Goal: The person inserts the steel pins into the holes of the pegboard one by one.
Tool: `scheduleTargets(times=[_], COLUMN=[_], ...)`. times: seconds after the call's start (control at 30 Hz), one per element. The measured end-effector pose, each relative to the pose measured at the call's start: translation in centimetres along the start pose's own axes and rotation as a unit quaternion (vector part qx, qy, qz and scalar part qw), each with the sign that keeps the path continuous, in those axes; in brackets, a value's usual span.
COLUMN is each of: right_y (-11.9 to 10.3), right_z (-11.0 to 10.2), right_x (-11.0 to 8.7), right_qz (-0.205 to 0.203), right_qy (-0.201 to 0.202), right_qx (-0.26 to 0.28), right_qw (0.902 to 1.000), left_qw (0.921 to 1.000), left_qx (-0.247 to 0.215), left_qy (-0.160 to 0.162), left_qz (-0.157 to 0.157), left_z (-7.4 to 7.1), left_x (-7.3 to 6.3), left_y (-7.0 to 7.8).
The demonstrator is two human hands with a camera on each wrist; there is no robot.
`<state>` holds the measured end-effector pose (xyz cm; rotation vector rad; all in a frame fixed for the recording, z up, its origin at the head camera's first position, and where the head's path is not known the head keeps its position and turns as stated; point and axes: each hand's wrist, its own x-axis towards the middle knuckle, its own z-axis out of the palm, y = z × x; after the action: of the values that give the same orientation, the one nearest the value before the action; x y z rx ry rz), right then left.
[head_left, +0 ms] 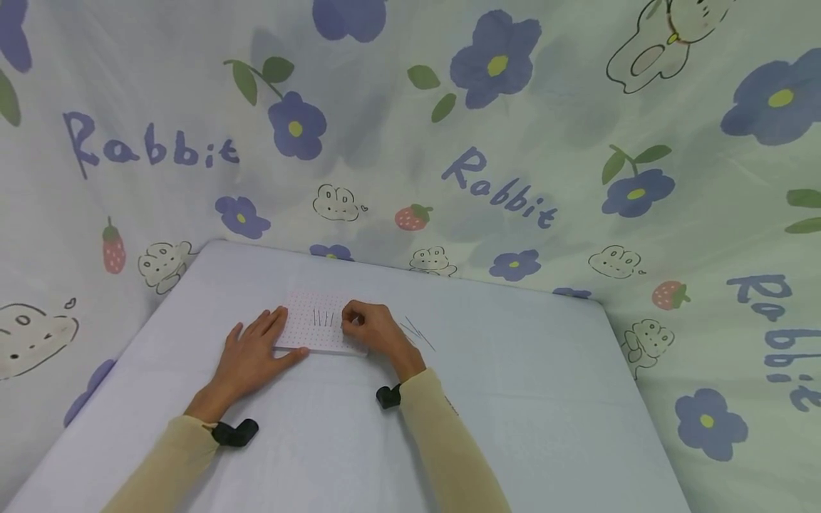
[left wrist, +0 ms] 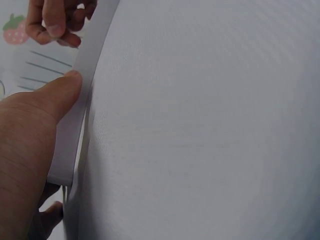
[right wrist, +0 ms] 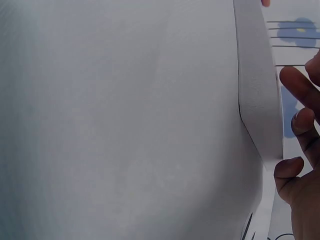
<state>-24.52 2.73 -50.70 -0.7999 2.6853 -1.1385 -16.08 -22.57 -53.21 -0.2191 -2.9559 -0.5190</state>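
Note:
A white board with a grid of small dots (head_left: 298, 331) lies flat on the table. Several thin dark needles (head_left: 326, 318) stand upright in a row on it. My left hand (head_left: 251, 360) steadies the board, thumb (left wrist: 67, 90) straight against its front edge and the other fingers spread along its left side. Over the board's right part, my right hand (head_left: 374, 326) pinches another thin needle (right wrist: 290, 65) between thumb and forefinger, upright beside the row. In the head view the fingers hide that needle.
Several loose needles (head_left: 417, 333) lie on the table just right of the board. White cloth covers the table (head_left: 513, 399). A printed curtain (head_left: 359, 142) with flowers and rabbits hangs behind and at both sides. Each wrist wears a small black camera (head_left: 236, 432).

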Motion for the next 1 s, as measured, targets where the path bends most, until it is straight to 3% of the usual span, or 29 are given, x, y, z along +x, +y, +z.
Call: scheduleTargets(times=[0.27,0.6,1.0], right_y=[0.2,0.1,3.4], right_z=[0.0,-2.4,-5.4], right_x=[-0.1,-0.7,-3.6], right_qz=[0.002,0.056,0.096], right_qy=[0.0,0.007,0.053], right_qx=[-0.023,-0.038,-0.041], right_qw=[0.9997,0.9977,0.9931], left_qw=[1.0,1.0,1.0], left_qx=[0.001,-0.001,-0.008], left_qy=[-0.006,0.002,0.002], left_qz=[-0.006,-0.004,0.004], left_z=[0.3,0.1,0.1], left_x=[0.1,0.1,0.0], left_y=[0.0,-0.1,0.1])
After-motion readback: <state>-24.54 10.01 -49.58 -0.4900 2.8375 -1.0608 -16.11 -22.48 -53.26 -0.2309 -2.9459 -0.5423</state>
